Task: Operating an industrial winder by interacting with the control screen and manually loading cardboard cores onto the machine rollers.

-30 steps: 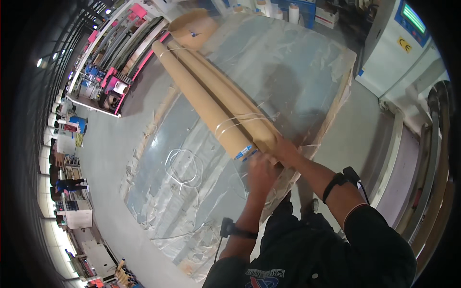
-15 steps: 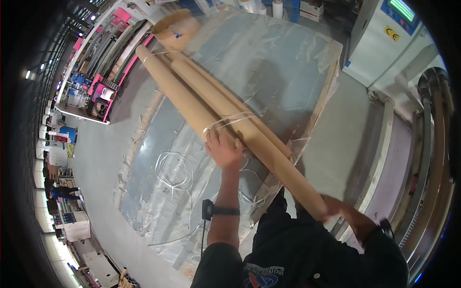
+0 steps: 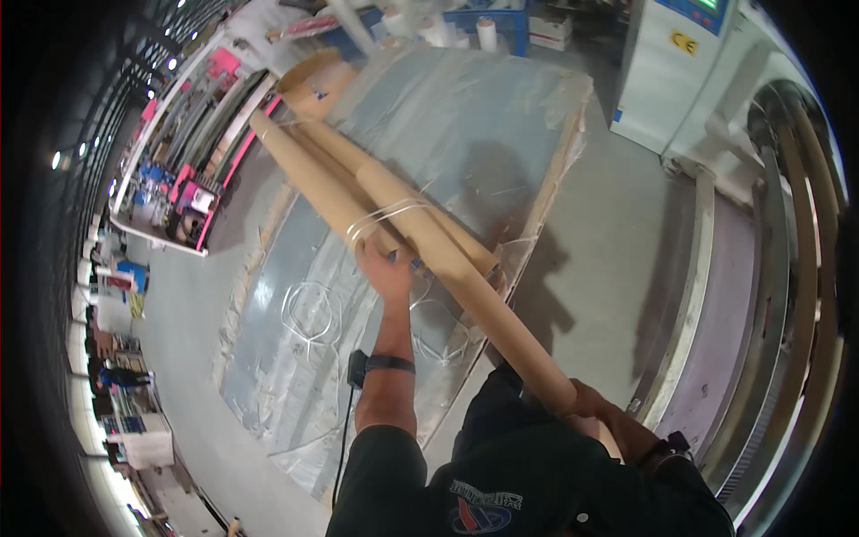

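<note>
Several brown cardboard tubes lie side by side, running from far left to near right, with white string [image 3: 386, 213] looped around them. At the near end of the left tube [image 3: 309, 179], my left hand [image 3: 386, 271] is closed on its rim. The middle tube [image 3: 488, 304] sticks out well past the others toward my body. Its near end is in my right hand [image 3: 586, 400], whose fingers are partly hidden behind it. A third tube [image 3: 465, 248] rests on the right side of the bundle.
Beneath the tubes is a low platform [image 3: 528, 134] covered in wrinkled plastic film. Loose white string [image 3: 310, 313] lies coiled on it. A brown curved sheet [image 3: 318, 85] stands at the far end. To the right are a white machine cabinet [image 3: 658, 89] and long rollers [image 3: 796, 295]; a pink-edged rack [image 3: 201, 143] stands left.
The middle tube has slid out of the bundle toward me, its far end now farther back from the others' ends. My right hand moved with it; my left hand stays at the left tube's end.
</note>
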Available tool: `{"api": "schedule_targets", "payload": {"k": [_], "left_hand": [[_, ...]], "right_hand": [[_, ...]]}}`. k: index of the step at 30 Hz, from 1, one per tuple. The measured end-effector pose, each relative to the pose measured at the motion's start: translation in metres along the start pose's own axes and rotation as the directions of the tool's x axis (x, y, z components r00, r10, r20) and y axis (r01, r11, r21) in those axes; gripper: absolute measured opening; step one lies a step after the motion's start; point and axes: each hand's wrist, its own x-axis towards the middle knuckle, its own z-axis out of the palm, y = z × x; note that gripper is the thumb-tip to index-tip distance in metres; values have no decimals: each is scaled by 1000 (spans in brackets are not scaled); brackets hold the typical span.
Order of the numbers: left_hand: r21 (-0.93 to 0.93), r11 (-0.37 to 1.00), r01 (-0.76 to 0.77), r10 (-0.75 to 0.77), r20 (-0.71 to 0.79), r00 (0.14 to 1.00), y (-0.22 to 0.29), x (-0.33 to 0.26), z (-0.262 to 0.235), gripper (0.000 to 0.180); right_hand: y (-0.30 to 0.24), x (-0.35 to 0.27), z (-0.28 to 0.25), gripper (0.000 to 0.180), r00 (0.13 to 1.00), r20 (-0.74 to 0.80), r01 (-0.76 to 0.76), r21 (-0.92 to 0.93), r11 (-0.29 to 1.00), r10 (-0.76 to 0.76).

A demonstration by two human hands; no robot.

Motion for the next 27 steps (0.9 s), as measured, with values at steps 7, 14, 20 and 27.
{"api": "schedule_targets", "payload": {"k": [7, 14, 20, 27], "left_hand": [[58, 993, 107, -110, 44, 993, -51, -42, -39, 67], [-535, 469, 703, -564, 431, 704, 47, -181, 1, 67], [-238, -36, 971, 19, 971, 239, 1, -195, -29, 61], [-224, -105, 969, 258, 935, 244, 78, -239, -54, 58]], "right_hand": [[79, -164, -17, 97, 991, -40, -135, -232, 963, 130], [93, -334, 55, 89, 935, -266, -250, -24, 968, 235], [98, -360, 93, 72, 943, -281, -169, 46, 985, 175], [158, -400, 189, 79, 876, -388, -260, 119, 958, 286]]}}
